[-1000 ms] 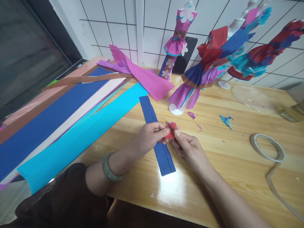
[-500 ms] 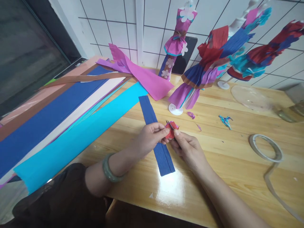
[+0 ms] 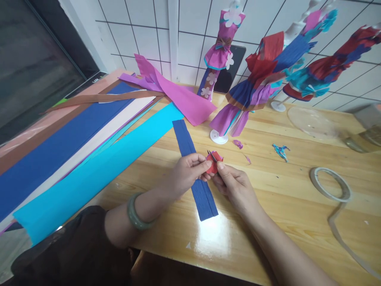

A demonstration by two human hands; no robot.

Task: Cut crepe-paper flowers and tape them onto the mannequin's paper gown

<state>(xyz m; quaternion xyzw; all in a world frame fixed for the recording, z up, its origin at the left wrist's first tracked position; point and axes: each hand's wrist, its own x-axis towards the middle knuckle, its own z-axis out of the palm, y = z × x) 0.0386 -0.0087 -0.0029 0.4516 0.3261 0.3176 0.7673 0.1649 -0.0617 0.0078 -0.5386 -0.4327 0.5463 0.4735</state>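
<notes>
Between the thumb and fingers of my left hand (image 3: 192, 171) is a small red paper piece (image 3: 213, 167) with a pinkish edge. My right hand (image 3: 235, 184) is closed around small dark scissors (image 3: 212, 155); only the narrow blades show, lying across the red paper, and the handles are hidden in the hand. Below both hands a dark blue crepe paper strip (image 3: 205, 200) lies flat on the wooden table (image 3: 250, 238), partly covered by my left hand.
Long sheets of coloured paper (image 3: 98, 159) are stacked at the left, with a magenta piece (image 3: 184, 99) behind. Paper-dressed figures (image 3: 253, 83) on stands line the tiled wall, near a phone (image 3: 230, 69). A roll of tape (image 3: 330, 184) and paper scraps (image 3: 280, 152) lie at the right.
The whole view has shifted slightly, so everything appears a little further left. Both hands keep nearly the same pose on the red paper and scissors.
</notes>
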